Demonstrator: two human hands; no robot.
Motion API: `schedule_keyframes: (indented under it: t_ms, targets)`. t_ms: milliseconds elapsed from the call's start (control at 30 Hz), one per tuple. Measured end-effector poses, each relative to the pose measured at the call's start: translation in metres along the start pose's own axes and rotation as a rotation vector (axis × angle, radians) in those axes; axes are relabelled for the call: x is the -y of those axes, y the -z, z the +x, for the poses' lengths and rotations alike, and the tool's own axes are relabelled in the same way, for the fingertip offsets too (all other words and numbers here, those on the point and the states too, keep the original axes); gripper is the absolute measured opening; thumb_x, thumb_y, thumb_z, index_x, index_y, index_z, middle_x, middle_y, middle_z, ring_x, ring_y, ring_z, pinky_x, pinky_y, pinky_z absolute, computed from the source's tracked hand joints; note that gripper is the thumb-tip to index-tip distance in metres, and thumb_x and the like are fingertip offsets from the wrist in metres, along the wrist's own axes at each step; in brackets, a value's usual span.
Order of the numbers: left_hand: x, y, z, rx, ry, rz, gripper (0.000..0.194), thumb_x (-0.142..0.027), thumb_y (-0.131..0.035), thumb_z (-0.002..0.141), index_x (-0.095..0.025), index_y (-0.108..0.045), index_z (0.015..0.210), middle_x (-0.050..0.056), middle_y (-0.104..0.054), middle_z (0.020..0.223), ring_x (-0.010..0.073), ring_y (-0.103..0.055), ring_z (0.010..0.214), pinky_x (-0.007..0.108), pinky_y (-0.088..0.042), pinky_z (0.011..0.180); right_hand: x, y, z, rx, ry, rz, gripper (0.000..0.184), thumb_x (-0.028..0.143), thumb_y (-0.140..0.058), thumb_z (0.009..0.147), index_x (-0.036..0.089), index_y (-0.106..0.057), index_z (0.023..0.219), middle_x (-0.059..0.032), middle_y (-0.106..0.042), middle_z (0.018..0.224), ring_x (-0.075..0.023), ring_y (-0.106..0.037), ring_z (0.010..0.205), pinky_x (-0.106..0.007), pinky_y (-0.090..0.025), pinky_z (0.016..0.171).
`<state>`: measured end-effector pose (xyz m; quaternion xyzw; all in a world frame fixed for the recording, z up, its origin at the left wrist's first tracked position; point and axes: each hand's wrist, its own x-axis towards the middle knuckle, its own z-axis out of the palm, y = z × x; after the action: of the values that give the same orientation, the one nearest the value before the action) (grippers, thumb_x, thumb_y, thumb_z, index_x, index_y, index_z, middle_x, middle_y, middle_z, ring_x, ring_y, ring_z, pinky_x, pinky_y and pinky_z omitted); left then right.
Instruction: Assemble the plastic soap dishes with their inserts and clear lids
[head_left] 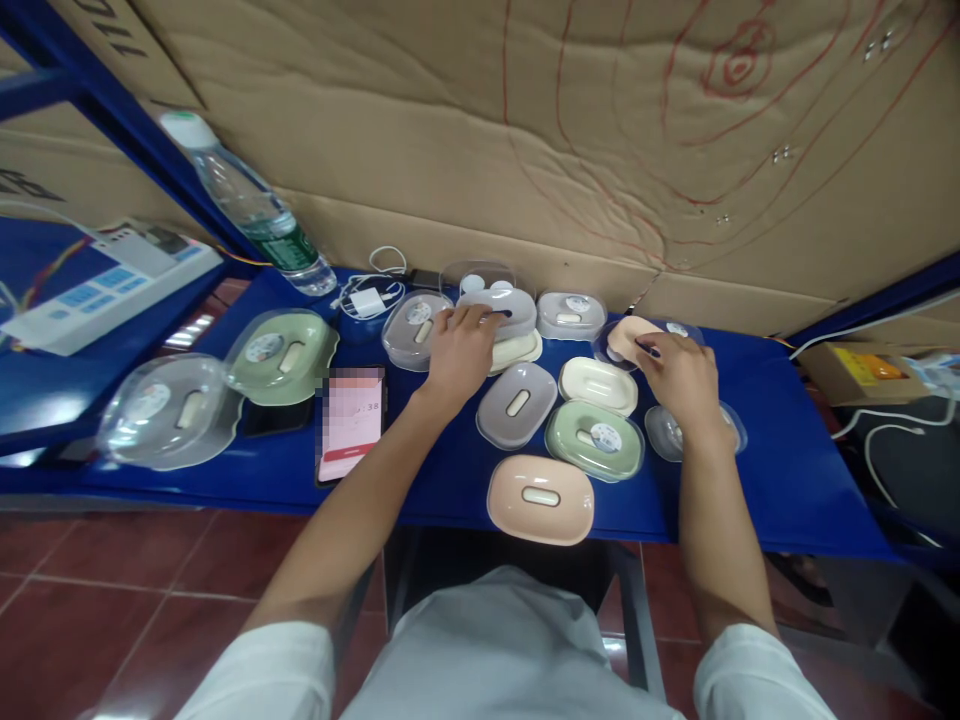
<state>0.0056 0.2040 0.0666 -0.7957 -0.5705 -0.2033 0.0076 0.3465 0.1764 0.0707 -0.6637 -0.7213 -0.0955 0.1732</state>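
At the back of the blue table, my left hand (466, 352) is closed on a pale grey oval dish (517, 305), fingers at a dark slot in it. A cream oval dish (521, 352) lies just beneath. My right hand (681, 375) pinches a peach oval dish (628, 338), also by a dark slot, over a clear cover. Between the hands lie a mauve-grey dish (499, 415), a cream dish (604, 382) and a green covered dish (581, 445). Another peach dish (510, 500) with a pale oblong insert sits near the front edge.
Covered dishes in grey (135, 430) and green (319, 350) stand at left, beside a phone (351, 425). A water bottle (259, 215) leans against the cardboard (420, 120) at the back. A charger (367, 302), a power strip (105, 305) and an open box (832, 375) flank the dishes.
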Motion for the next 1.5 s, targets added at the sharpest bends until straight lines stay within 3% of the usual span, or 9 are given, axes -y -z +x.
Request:
schedule_keyframes:
  t_ms: [200, 300, 400, 700, 800, 967, 1100, 1233, 1500]
  targets:
    - [-0.047, 0.019, -0.031, 0.187, -0.131, 0.032, 0.029, -0.041, -0.056, 0.109, -0.02, -0.073, 0.12, 0.013, -0.076, 0.116, 0.0314, -0.073, 0.108, 0.043, -0.054, 0.089, 0.026, 0.04, -0.018, 0.111, 0.205, 0.214, 0.023, 0.038, -0.057, 0.107, 0.023, -0.074, 0.113, -0.0113, -0.08, 0.118, -0.0323, -0.073, 0.114, -0.047, -0.052, 0.1]
    - [-0.063, 0.017, -0.047, 0.308, -0.202, 0.049, 0.035, -0.05, -0.065, 0.104, -0.02, -0.072, 0.12, 0.014, -0.076, 0.115, 0.0326, -0.073, 0.109, 0.041, -0.055, 0.086, 0.039, 0.056, -0.033, 0.368, 0.375, 0.409, 0.026, 0.049, -0.064, 0.106, 0.027, -0.072, 0.115, -0.0084, -0.078, 0.117, -0.0287, -0.073, 0.112, -0.042, -0.056, 0.097]
    - [-0.066, 0.012, -0.052, 0.367, -0.217, 0.056, 0.036, -0.049, -0.07, 0.101, -0.018, -0.073, 0.12, 0.017, -0.075, 0.12, 0.0346, -0.072, 0.113, 0.043, -0.056, 0.087, 0.049, 0.054, -0.045, 0.562, 0.449, 0.47, 0.041, 0.054, -0.072, 0.101, 0.031, -0.067, 0.134, -0.0084, -0.074, 0.13, -0.0304, -0.069, 0.125, -0.045, -0.057, 0.103]
    - [-0.062, 0.011, -0.049, 0.397, -0.237, 0.059, 0.036, -0.042, -0.078, 0.096, -0.018, -0.073, 0.123, 0.017, -0.072, 0.126, 0.0349, -0.071, 0.118, 0.044, -0.058, 0.092, 0.049, 0.028, -0.054, 0.606, 0.408, 0.309, 0.086, 0.062, -0.079, 0.093, 0.032, -0.045, 0.166, -0.0161, -0.047, 0.171, -0.0418, -0.043, 0.16, -0.07, -0.035, 0.127]
    - [-0.062, 0.01, -0.049, 0.387, -0.258, 0.048, 0.026, -0.035, -0.071, 0.101, -0.019, -0.073, 0.122, 0.015, -0.073, 0.125, 0.033, -0.07, 0.12, 0.043, -0.057, 0.096, 0.044, 0.03, -0.047, 0.559, 0.422, 0.323, 0.078, 0.055, -0.074, 0.099, 0.033, -0.043, 0.167, -0.0139, -0.046, 0.173, -0.0384, -0.043, 0.161, -0.066, -0.04, 0.127]
    - [-0.061, 0.008, -0.045, 0.371, -0.259, 0.042, 0.029, -0.028, -0.065, 0.104, -0.021, -0.069, 0.131, 0.014, -0.072, 0.129, 0.031, -0.069, 0.123, 0.043, -0.055, 0.102, 0.073, 0.055, -0.067, 0.253, 0.404, 0.298, 0.052, 0.042, -0.06, 0.109, 0.036, -0.055, 0.16, -0.0109, -0.056, 0.165, -0.0374, -0.052, 0.153, -0.065, -0.042, 0.126]
    - [-0.059, 0.004, -0.042, 0.368, -0.263, 0.045, 0.028, -0.032, -0.068, 0.103, -0.019, -0.07, 0.127, 0.014, -0.071, 0.131, 0.0315, -0.067, 0.124, 0.043, -0.055, 0.101, 0.122, 0.052, -0.133, 0.294, 0.666, 0.343, 0.09, 0.081, -0.068, 0.091, 0.035, -0.048, 0.166, -0.0097, -0.049, 0.171, -0.0431, -0.044, 0.158, -0.071, -0.036, 0.129]
    - [-0.058, 0.002, -0.042, 0.357, -0.272, 0.041, 0.025, -0.027, -0.064, 0.104, -0.017, -0.07, 0.126, 0.015, -0.071, 0.129, 0.0314, -0.067, 0.122, 0.044, -0.053, 0.101, 0.141, 0.023, -0.173, 0.264, 0.666, 0.228, 0.07, 0.051, -0.075, 0.1, 0.025, -0.054, 0.161, -0.0135, -0.053, 0.168, -0.0406, -0.048, 0.156, -0.065, -0.042, 0.124]
    - [-0.052, 0.012, -0.039, 0.327, -0.248, -0.019, 0.024, -0.018, -0.056, 0.105, -0.016, -0.07, 0.125, 0.012, -0.08, 0.114, 0.0274, -0.075, 0.109, 0.041, -0.054, 0.096, 0.125, 0.009, -0.151, 0.063, 0.668, 0.403, 0.036, 0.03, -0.067, 0.108, 0.019, -0.069, 0.142, -0.0064, -0.078, 0.138, -0.0261, -0.069, 0.136, -0.05, -0.044, 0.127]
